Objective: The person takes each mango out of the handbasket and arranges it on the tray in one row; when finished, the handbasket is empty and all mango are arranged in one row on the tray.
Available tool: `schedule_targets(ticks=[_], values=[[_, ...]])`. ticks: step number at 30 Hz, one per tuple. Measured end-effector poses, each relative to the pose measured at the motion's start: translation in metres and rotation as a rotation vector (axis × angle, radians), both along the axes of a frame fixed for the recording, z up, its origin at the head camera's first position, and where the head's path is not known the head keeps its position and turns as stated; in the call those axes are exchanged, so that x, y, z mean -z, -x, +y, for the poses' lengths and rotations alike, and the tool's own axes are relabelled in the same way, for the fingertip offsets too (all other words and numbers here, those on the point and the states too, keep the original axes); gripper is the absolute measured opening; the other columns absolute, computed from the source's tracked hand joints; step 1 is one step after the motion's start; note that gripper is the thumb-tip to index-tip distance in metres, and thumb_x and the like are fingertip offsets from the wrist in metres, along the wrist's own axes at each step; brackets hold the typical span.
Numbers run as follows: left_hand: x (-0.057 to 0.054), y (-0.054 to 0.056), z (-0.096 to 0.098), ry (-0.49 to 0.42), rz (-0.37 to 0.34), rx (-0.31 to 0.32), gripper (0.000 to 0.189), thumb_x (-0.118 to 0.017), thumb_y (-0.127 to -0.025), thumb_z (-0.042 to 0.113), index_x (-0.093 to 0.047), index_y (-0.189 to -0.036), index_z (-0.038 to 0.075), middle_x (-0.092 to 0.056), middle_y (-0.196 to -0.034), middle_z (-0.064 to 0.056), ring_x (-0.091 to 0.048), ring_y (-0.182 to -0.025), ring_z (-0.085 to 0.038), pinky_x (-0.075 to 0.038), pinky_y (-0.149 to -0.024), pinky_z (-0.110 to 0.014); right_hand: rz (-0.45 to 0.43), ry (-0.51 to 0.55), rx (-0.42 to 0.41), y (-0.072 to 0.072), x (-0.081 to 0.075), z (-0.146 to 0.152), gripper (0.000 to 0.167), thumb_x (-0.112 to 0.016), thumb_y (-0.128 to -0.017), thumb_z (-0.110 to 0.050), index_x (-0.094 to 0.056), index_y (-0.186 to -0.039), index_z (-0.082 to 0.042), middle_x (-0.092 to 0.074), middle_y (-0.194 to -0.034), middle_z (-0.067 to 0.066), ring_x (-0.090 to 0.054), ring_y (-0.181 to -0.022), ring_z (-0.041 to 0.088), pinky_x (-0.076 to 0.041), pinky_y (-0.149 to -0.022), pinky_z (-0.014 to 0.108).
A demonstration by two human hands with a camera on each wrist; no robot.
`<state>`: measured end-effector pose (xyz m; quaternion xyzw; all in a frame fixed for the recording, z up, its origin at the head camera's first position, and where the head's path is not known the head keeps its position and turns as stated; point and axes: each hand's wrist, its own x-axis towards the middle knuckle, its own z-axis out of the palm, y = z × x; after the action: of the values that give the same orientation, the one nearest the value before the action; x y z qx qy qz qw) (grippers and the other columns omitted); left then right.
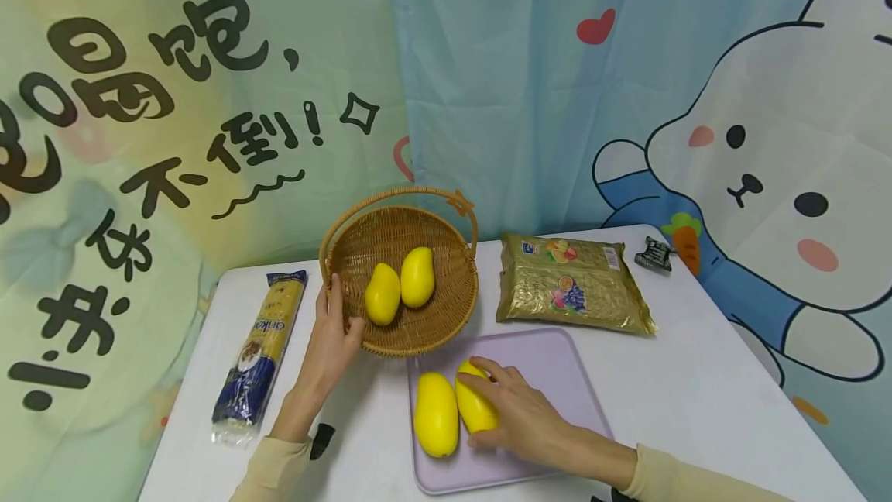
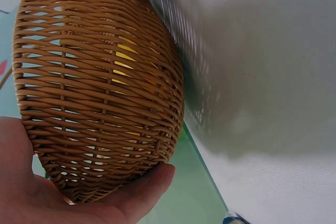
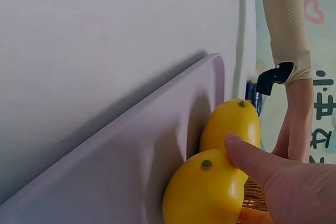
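My left hand (image 1: 333,351) grips the left rim of a brown wicker basket (image 1: 449,316), which tips toward me at the back of the tray. Inside lie two yellow mangoes, one on the left (image 1: 382,297) and one on the right (image 1: 417,277). In the left wrist view, thumb and fingers clasp the woven wall (image 2: 100,93) from both sides. My right hand (image 1: 523,417) holds a mango (image 1: 475,409) on the lilac tray (image 1: 536,359), its fingers over the far end. Close on its left lies another mango (image 1: 437,414). The palm hides part of the held mango.
A blue and gold pasta packet (image 1: 259,359) lies left of the basket. A gold fruit-print package (image 1: 571,283) lies at the back right, with a small dark wrapped item (image 1: 653,254) beyond it. A printed curtain (image 1: 481,99) hangs behind the white table (image 1: 697,409).
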<state>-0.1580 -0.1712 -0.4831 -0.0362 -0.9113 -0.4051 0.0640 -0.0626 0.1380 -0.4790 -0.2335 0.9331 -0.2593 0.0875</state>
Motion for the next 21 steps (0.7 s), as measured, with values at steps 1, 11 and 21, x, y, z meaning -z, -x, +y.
schedule_targets(ticks=[1, 11, 21], values=[[0.0, 0.0, 0.0, 0.0, 0.0, -0.001, 0.082, -0.053, -0.097, 0.011, -0.005, -0.164, 0.009, -0.002, -0.168, -0.025, -0.057, -0.093, -0.034, -0.043, -0.066, -0.035, 0.003, -0.002, 0.0, 0.0, 0.0, 0.0, 0.081, -0.089, -0.074, -0.039, -0.056, -0.146, -0.021, -0.043, -0.157, 0.008, -0.053, -0.123, 0.035, -0.055, -0.076, 0.048], [0.0, 0.0, 0.0, 0.015, 0.009, -0.004, 0.083, -0.053, -0.097, 0.011, -0.003, -0.164, 0.011, -0.002, -0.168, -0.025, -0.057, -0.092, -0.034, -0.043, -0.067, -0.035, 0.043, -0.013, 0.007, 0.002, -0.005, 0.002, 0.082, -0.086, -0.074, -0.048, -0.057, -0.145, -0.021, -0.041, -0.159, 0.013, -0.054, -0.124, 0.037, -0.056, -0.076, 0.049], [0.001, 0.0, 0.0, 0.012, -0.001, -0.005, 0.084, -0.052, -0.097, 0.011, -0.002, -0.164, 0.013, -0.002, -0.169, -0.024, -0.056, -0.1, -0.036, -0.043, -0.068, -0.036, 0.089, 0.033, 0.08, 0.021, -0.035, 0.003, 0.082, -0.081, -0.079, -0.051, -0.051, -0.15, -0.022, -0.038, -0.161, 0.008, -0.047, -0.137, 0.037, -0.053, -0.089, 0.058]])
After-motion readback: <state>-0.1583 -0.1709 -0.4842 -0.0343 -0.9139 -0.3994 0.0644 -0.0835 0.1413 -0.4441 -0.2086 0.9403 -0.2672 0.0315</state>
